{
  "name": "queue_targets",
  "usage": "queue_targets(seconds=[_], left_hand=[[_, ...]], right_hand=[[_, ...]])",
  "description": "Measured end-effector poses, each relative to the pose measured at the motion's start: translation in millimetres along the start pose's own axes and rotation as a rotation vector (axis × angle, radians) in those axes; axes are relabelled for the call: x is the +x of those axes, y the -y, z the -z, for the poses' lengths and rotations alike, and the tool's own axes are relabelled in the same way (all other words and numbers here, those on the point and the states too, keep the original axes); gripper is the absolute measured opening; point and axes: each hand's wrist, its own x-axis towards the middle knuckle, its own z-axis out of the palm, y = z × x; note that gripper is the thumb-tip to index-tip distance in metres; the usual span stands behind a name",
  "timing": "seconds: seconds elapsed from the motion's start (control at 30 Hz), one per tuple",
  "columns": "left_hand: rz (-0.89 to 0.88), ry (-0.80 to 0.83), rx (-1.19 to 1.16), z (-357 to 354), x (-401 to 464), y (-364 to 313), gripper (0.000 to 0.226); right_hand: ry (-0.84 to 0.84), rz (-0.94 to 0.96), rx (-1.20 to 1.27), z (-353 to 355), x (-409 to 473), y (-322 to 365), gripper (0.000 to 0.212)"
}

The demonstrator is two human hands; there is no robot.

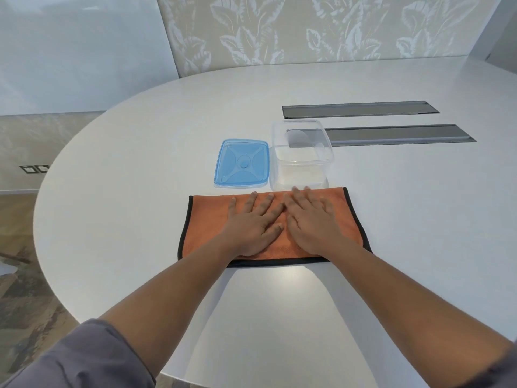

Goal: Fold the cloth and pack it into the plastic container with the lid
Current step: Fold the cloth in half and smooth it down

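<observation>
Both hands flat on the orange cloth [344, 217], palms down. L hand [251, 225] on the centre-left part, R hand [310, 222] on the centre-right; index fingers nearly touching in the middle. Fingers [253, 198] straight and spread on both, gripping nothing, just pressing on the fabric.

Cloth lies on the white worktop [140, 177] as a wide rectangle w/ black trim on left, right and near edges. Looks folded once; can't tell layer count for sure.

Clear plastic container [302, 155] sits upright just behind the cloth's far edge, right of centre, nothing in it. My R fingertips reach the cloth's far edge right at its base; contact w/ the container can't be confirmed. Blue lid [242, 163] lies flat on the worktop just left of the container, close beside it, not on it.

Two grey recessed strips [361, 109] in the worktop behind the container, running off to the right. Leaf-pattern wall panel [307, 29] at the back. Grey sleeve [84, 357] on my L arm.
</observation>
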Motion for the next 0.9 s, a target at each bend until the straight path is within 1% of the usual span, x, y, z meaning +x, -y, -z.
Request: queue_targets(seconds=[0.07, 0.17, 0.27, 0.43, 0.63, 0.7, 0.9], left_hand=[[-0.015, 0.016, 0.024, -0.6, 0.5, 1.3, 0.067], [-0.018, 0.023, 0.031, 0.4, -1.1, 2.0, 0.069], [0.011, 0.033, 0.031, 3.2, -3.5, 1.3, 0.076], [0.182, 0.035, 0.006, 6.5, -13.7, 23.5, 0.093], [0.38, -0.022, 0.022, 9.3, -36.3, 66.4, 0.096], [0.395, -0.031, 0.006, 8.7, -38.3, 68.5, 0.096], [0.368, -0.018, 0.003, 9.2, -42.1, 65.0, 0.093]], right_hand=[[0.047, 0.042, 0.012, -3.0, 2.4, 5.6, 0.058], [0.122, -0.041, -0.008, -4.7, 4.3, 0.1, 0.062], [0.161, -0.122, -0.039, -2.4, 3.5, -10.2, 0.071], [0.113, -0.279, -0.028, 4.1, -1.7, -31.5, 0.084], [0.082, -0.345, -0.002, 6.6, -7.9, -49.0, 0.085], [0.078, -0.348, 0.001, 6.9, -8.3, -48.7, 0.087], [0.074, -0.366, -0.013, 3.6, -17.5, -47.2, 0.09]])
